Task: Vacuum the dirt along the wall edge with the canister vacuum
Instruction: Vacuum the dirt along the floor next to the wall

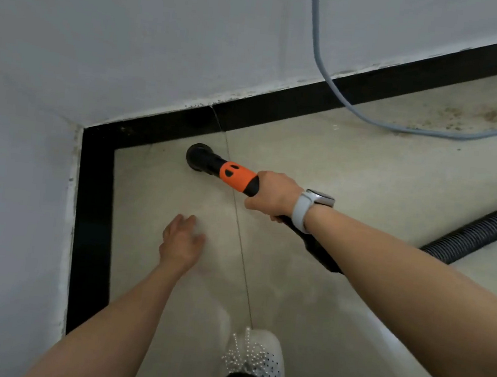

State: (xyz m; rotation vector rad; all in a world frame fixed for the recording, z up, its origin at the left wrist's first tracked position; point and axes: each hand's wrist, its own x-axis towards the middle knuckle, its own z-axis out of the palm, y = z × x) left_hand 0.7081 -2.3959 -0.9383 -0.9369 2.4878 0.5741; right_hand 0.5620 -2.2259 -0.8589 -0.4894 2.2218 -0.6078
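My right hand (274, 195), with a white watch on the wrist, grips the vacuum nozzle handle (237, 176), which is orange and black. Its round black brush head (198, 157) rests on the beige floor tile just in front of the black skirting (249, 114), near the room corner. The ribbed black hose (479, 229) runs off to the right behind my forearm. My left hand (182, 239) hovers empty over the floor, fingers spread, below and left of the nozzle. Brown dirt (475, 115) lies along the wall edge at the far right.
White walls meet in a corner at the left, with black skirting (94, 218) down the left side too. A grey cable (319, 57) hangs down the wall and trails across the floor to the right. My white shoe (254, 357) stands at the bottom.
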